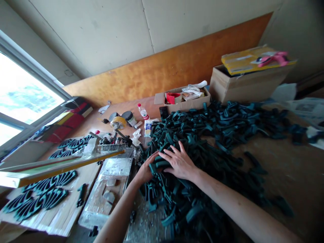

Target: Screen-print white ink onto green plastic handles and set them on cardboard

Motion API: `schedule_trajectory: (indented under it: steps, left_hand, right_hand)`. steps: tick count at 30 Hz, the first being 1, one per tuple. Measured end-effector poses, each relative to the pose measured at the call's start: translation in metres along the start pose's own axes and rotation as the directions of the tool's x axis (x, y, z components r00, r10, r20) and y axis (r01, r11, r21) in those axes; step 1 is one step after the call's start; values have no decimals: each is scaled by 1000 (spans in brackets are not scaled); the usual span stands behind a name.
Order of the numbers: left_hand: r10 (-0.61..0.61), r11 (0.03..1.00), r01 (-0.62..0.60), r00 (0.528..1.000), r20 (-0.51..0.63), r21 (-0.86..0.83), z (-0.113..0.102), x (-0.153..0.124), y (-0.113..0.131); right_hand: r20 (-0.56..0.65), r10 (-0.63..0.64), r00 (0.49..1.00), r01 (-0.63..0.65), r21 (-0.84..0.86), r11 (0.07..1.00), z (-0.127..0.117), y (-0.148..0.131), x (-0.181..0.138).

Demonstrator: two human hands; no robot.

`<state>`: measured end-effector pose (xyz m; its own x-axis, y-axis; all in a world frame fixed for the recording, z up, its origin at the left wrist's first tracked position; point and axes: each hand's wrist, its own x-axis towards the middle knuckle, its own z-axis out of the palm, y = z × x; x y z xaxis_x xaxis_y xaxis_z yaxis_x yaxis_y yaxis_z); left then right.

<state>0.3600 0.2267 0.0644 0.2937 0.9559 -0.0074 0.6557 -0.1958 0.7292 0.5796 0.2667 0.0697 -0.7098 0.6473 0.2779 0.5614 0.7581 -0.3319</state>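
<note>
A big heap of dark green plastic parts [202, 141] covers the middle of the wooden table. My right hand [178, 162] lies on the heap's near left side, fingers spread and flat over several parts. My left hand [145, 170] is at the heap's left edge, fingers curled around a dark green part [158, 165] that sticks out between both hands. The two hands touch the same small cluster of parts.
Left of the heap lie a worn metal-topped block [108, 192], a long yellow-green strip [63, 165] and flat rows of joined green pieces [37, 199]. Tape rolls [118, 122], a bottle [143, 112] and cardboard boxes [184, 99] [243, 84] stand at the back.
</note>
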Motion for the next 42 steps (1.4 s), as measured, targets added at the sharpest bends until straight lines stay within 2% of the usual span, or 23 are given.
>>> schedule_trajectory:
  steps: [2, 4, 6, 8, 10, 12, 15, 17, 19, 21, 24, 28, 34, 37, 42]
  left_hand:
    - [-53, 998, 55, 997, -48, 37, 2, -14, -1]
    - [-102, 992, 108, 991, -86, 70, 5, -32, -2]
    - [-143, 983, 159, 976, -165, 90, 13, -56, -2]
    - [-179, 968, 221, 939, -295, 116, 29, -86, -4]
    - [-188, 947, 277, 889, -417, 162, 54, -119, -9]
    - [-157, 927, 286, 882, -445, 241, 87, -153, -20]
    - [-154, 893, 257, 946, -284, 370, 136, -191, -44]
    - [-215, 860, 270, 961, -173, 434, 161, -202, -59]
    - [-232, 832, 268, 963, -134, 486, 176, -200, -69]
    - [-179, 822, 231, 973, -149, 520, 181, -191, -74]
    - [-120, 843, 181, 981, -151, 507, 175, -177, -76]
    - [-154, 873, 202, 978, -142, 443, 165, -171, -72]
    - [-196, 885, 245, 967, -161, 396, 165, -177, -58]
    - [-184, 891, 242, 966, -183, 383, 167, -184, -51]
    - [-157, 903, 224, 966, -205, 367, 167, -198, -44]
  right_hand:
    - [27, -40, 999, 39, 39, 998, -7, 2, -2]
    - [11, -58, 998, 57, 104, 993, -17, 3, -19]
    - [-53, -47, 997, 54, 137, 989, -23, 3, -55]
    - [-123, -34, 992, 49, 123, 991, -19, 1, -108]
    - [-138, -34, 990, 47, 91, 995, -4, -4, -171]
    - [-78, -48, 996, 52, 58, 997, 22, -11, -228]
    - [29, -99, 995, 99, -9, 995, 66, -20, -279]
    - [31, -144, 989, 147, -124, 981, 92, -25, -283]
    - [-6, -197, 980, 190, -246, 951, 110, -29, -269]
    - [-22, -200, 980, 186, -283, 941, 122, -37, -248]
    - [-5, -92, 996, 88, -228, 970, 130, -56, -218]
    - [12, -26, 1000, 28, -220, 975, 125, -72, -205]
    - [22, -170, 985, 170, -254, 952, 109, -61, -225]
    - [47, -180, 983, 186, -249, 951, 103, -59, -228]
    - [45, -170, 984, 175, -172, 969, 84, -75, -215]
